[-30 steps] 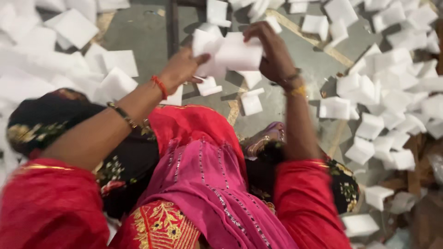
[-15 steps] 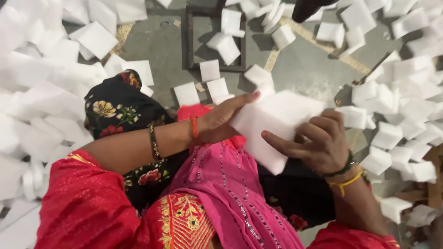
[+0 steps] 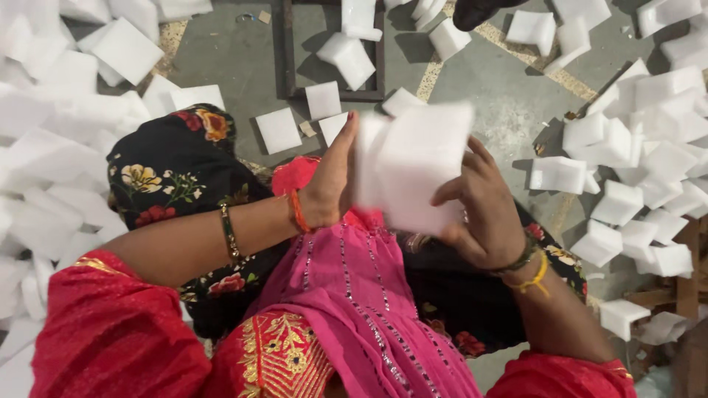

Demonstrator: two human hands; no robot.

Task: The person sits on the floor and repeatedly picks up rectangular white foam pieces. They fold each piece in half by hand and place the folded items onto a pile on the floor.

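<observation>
A stack of white foam squares [image 3: 417, 166] is held up close in front of me, above my lap. My left hand [image 3: 332, 184] presses flat against the stack's left side, fingers pointing up. My right hand [image 3: 483, 210] grips its right and lower side, thumb across the front. Both wrists carry bangles and thread bands. Below the hands lie my pink scarf [image 3: 361, 295] and black flowered trousers [image 3: 173, 184].
Heaps of loose white foam squares cover the floor on the left [image 3: 51, 147] and right [image 3: 641, 162]. A dark metal frame [image 3: 284, 51] lies on the grey floor ahead with a few squares inside. A dark foot or shoe [image 3: 476, 11] shows at the top edge.
Both hands have drawn the foam stack from arm's length on the floor back towards me and raised it. The left hand now lies flat on its side.
</observation>
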